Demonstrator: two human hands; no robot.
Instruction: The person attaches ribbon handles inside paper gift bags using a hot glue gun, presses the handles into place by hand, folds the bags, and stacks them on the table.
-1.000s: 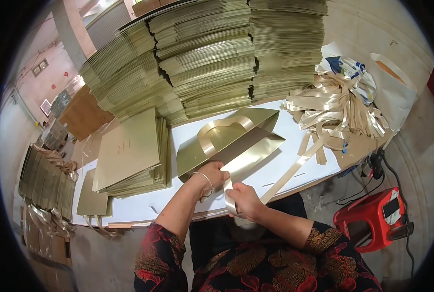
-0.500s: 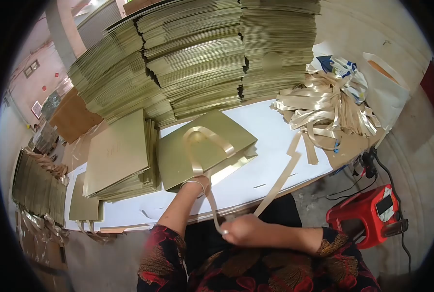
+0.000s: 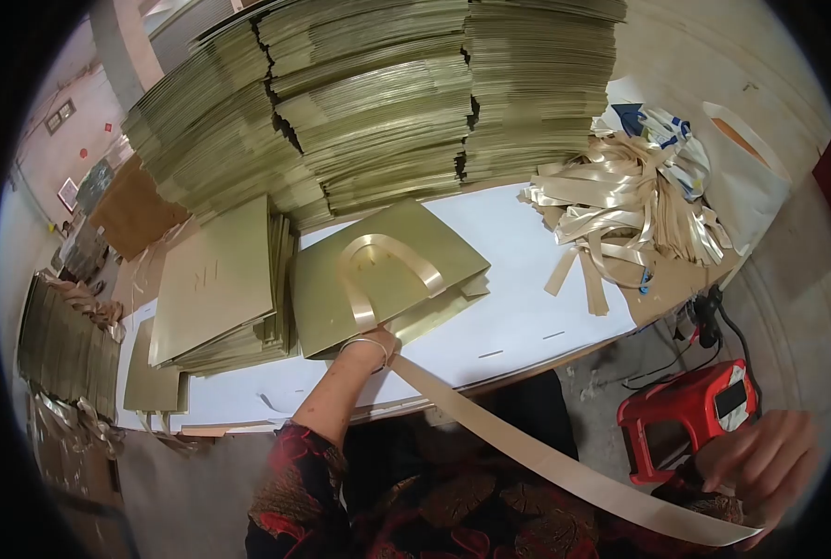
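Observation:
A gold paper bag (image 3: 378, 279) lies flat on the white-covered table, one ribbon handle (image 3: 374, 244) looped over its face. At the bag's near edge is my left hand (image 3: 371, 347), closed where a long satin ribbon (image 3: 527, 444) comes out; its fingertips are hidden against the bag. From there the ribbon stretches down to the right, across my lap. My right hand (image 3: 765, 466), far out at the lower right and a little blurred, is closed on the ribbon's other end.
Tall stacks of flat gold bags (image 3: 369, 112) line the table's back. More gold bags (image 3: 215, 279) lie at left. A heap of loose ribbons (image 3: 634, 205) sits at back right, beside a white bag (image 3: 746, 177). A red stool (image 3: 681, 410) and cables (image 3: 737, 326) are at right.
My right hand has swung from in front of my body far out to the right, drawing the ribbon long and straight. My left hand stays at the bag's edge.

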